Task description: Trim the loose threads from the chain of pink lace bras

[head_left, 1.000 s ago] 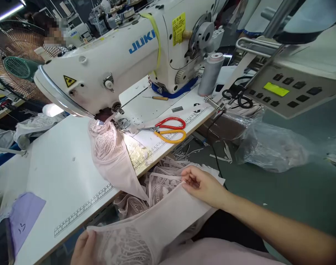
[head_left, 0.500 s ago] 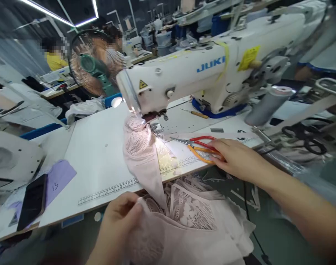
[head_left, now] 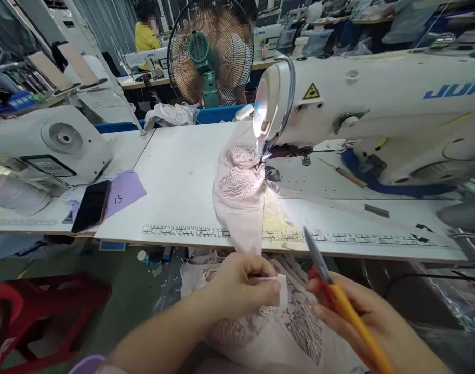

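Note:
My left hand (head_left: 241, 288) pinches the edge of a pale pink lace bra (head_left: 303, 327), just in front of the table edge; a short white end sticks out past the fingertips. In my right hand (head_left: 358, 311) is a pair of scissors (head_left: 317, 257) with red and orange handles, its blades pointing up and away from me. The scissors are to the right of the left hand, apart from the fabric it pinches. Another part of the pink lace work (head_left: 241, 189) lies under the needle area of a white sewing machine (head_left: 362, 93) and hangs over the table edge.
A ruler strip (head_left: 198, 231) runs along the front of the white table (head_left: 175, 176). At left lie a phone (head_left: 91, 205) and a purple paper marked 15 (head_left: 125, 193). A wooden-handled awl (head_left: 350, 177) rests by the machine base. A red stool (head_left: 54, 311) stands lower left; a fan (head_left: 210, 57) is behind.
The view has swung left. The scissors have come off the tabletop toward me, now pointing upward near the left hand. My left hand has shifted its hold along the bra's edge.

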Available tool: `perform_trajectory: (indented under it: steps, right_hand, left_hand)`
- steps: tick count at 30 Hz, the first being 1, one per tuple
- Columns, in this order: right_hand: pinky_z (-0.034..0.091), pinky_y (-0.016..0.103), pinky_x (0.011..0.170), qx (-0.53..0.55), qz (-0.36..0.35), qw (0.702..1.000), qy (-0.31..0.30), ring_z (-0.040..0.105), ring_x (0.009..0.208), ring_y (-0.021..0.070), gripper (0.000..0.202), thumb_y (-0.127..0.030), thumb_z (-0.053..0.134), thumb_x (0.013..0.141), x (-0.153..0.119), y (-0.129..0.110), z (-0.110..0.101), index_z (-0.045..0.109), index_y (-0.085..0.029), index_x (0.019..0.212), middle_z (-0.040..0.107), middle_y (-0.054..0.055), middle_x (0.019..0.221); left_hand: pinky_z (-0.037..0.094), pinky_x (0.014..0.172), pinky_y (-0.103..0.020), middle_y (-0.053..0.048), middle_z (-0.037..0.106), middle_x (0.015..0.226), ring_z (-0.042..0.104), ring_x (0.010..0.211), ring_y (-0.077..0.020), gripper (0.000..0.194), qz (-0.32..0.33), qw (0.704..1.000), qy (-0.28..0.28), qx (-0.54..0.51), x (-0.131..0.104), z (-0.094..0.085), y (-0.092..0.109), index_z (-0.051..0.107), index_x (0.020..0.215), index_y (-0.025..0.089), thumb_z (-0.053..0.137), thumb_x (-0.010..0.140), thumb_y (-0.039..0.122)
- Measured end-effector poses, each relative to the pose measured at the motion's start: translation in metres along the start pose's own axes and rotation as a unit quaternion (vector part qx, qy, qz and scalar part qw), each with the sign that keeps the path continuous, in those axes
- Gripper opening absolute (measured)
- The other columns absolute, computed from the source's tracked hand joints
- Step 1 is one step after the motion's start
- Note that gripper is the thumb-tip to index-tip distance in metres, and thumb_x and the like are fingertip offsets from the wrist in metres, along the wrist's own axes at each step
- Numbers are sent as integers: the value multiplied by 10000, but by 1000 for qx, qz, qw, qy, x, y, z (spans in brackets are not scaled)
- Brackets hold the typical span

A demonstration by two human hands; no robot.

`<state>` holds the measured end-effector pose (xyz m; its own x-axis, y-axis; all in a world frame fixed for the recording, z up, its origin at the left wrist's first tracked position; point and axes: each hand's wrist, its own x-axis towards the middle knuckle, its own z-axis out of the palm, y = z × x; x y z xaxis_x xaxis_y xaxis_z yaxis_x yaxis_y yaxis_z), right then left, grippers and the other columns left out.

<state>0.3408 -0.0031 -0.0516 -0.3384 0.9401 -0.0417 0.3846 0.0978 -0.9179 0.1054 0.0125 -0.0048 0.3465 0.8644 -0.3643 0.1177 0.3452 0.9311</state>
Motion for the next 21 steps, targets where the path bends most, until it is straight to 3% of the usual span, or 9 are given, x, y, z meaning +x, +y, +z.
perform_trajectory:
  steps: [3,8,12,21]
  right_hand:
    - [527,280,536,116,16,993,-11,592,615,187,265,-477,664,810,9,-20,23,664,-229,905,620,36,731]
    - [382,217,481,153,33,987,-46,413,537,109,235,-379,762,732,28,-42,26,611,-200,724,515,-26,632]
    - [303,206,445,194,68,976,-70,305,497,86,293,-369,777,702,30,-42,31,542,-196,678,400,-64,579]
    - [280,216,456,230,53,969,-65,303,498,94,315,-360,764,732,30,-40,43,500,-206,658,386,-68,553]
  left_hand:
    - [313,460,-202,25,492,549,414,494,-84,81,15,1000,-16,21,-1,2,1,566,643,152,605,653,222]
    - [331,480,-210,10,526,592,444,534,-101,88,26,998,-25,48,-4,5,-1,553,628,158,582,672,228]
    - [336,472,-214,10,528,592,447,531,-108,113,15,999,-20,26,-7,6,-3,543,645,174,598,675,267]
    - [265,446,-203,45,424,541,355,501,-79,163,28,998,18,49,-9,9,-7,510,590,170,622,681,246]
